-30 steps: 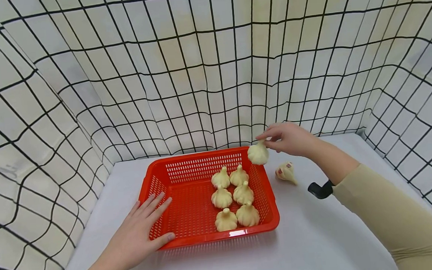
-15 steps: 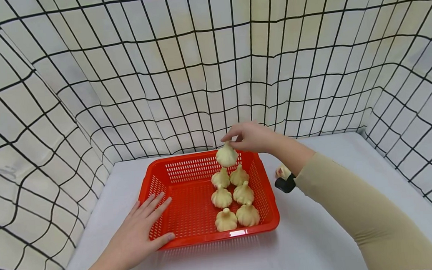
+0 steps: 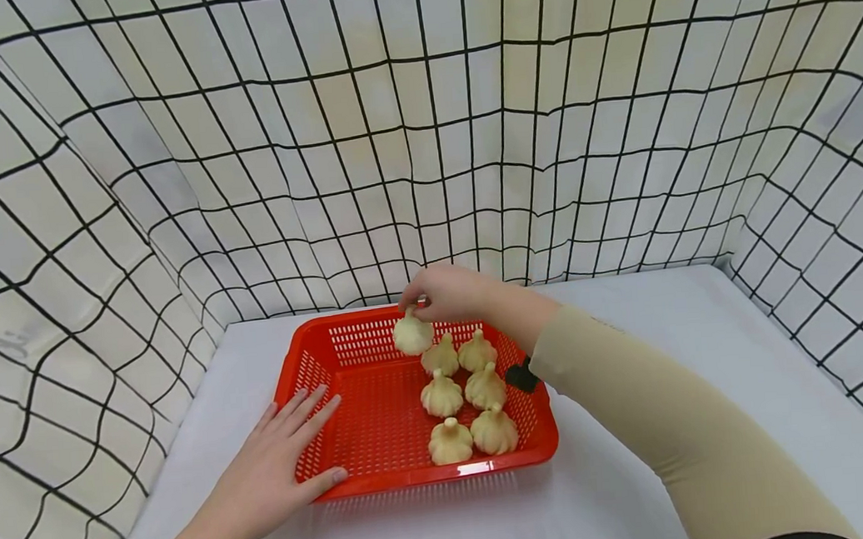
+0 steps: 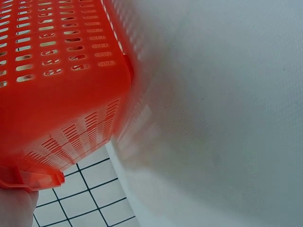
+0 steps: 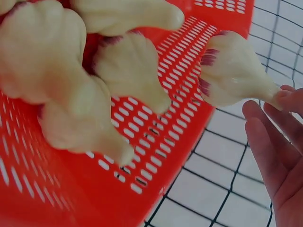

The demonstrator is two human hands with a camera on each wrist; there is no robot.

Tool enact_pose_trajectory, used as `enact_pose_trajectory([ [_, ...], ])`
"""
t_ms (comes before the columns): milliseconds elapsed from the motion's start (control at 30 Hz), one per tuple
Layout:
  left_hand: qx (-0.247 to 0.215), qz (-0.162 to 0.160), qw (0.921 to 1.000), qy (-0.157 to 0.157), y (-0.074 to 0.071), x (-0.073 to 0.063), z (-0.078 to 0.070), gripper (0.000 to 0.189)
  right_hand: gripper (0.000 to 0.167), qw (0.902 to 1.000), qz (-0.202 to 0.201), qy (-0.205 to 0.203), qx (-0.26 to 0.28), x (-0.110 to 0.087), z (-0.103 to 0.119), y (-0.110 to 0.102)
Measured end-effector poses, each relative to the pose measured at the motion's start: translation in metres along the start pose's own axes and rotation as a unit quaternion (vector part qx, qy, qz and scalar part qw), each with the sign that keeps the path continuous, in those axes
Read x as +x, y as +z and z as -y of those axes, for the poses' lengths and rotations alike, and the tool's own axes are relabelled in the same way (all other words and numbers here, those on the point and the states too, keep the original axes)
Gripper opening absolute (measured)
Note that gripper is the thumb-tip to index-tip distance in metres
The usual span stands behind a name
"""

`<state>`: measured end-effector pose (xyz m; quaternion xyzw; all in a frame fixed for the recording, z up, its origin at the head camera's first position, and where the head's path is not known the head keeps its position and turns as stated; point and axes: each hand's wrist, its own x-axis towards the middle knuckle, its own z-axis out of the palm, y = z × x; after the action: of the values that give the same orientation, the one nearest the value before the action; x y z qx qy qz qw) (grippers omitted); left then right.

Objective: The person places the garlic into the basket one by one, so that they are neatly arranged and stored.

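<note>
My right hand pinches a garlic bulb by its stem, over the back part of a red perforated basket. In the right wrist view the held garlic bulb has purple marks at its base and hangs just inside the basket wall. Several other pale garlic bulbs stand in rows in the right half of the basket, stems up. My left hand rests with spread fingers on the basket's left front corner. Only a bit of it, at the rim, shows in the left wrist view.
The basket stands on a white tabletop. Black grid netting over white sheeting rises behind it and at both sides. My right sleeve and a black wrist piece cross the basket's right edge.
My right hand has carried the garlic bulb leftward from the basket's right rim, and slightly lower. The arm now hides the garlic bulb lying on the table at right. The left hand stays put.
</note>
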<state>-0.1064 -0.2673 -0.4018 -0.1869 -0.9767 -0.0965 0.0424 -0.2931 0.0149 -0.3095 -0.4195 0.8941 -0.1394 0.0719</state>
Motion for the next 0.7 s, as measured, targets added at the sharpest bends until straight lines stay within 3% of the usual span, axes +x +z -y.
enact_pose_trajectory([
  [367,-0.005,0.017,0.9998,-0.013,0.0,0.001,0.002,0.089,0.024,0.9951,0.058,-0.029,-0.075,0.02,0.016,0.02],
  [700,-0.004,0.015,0.9998,-0.012,-0.001,0.001,0.001,0.088,0.024,0.9899,0.09,-0.028,-0.106,0.029,0.016,0.034],
])
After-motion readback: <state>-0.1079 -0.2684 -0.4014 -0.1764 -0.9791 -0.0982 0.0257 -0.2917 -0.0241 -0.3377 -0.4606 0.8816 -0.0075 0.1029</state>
